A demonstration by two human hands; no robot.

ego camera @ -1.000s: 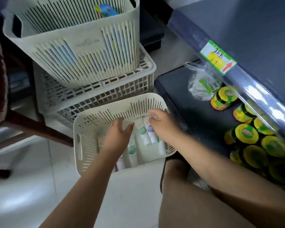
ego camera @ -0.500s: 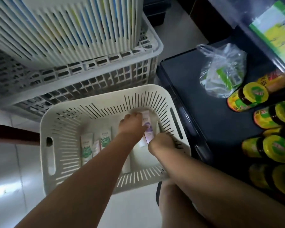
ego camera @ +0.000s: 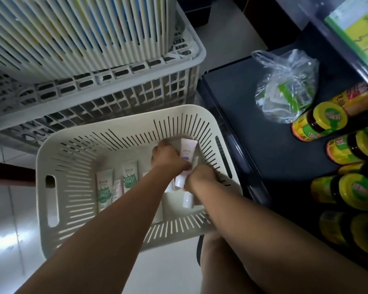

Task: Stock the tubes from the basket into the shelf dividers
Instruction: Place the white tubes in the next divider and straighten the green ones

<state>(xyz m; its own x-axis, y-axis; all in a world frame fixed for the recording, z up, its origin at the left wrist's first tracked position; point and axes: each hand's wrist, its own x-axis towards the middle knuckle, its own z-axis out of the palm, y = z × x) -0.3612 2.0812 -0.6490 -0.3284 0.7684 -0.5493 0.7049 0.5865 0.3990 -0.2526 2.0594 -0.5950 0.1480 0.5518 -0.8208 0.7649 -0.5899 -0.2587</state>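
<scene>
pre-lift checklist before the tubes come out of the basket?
1. Both hands at the pink tube: ok. Left hand and right hand meet on it.
2. Grip closed on the tube: cannot tell, the fingers are hidden from the camera.
3. Number of tubes in the grip: cannot tell.
4. Tubes left over: ok. Two green tubes lie flat on the left of the basket.
5. Free space on the shelf: ok. Bare dark area beside the bag and jars.
6. Shelf dividers in view: not ok, none visible.
</scene>
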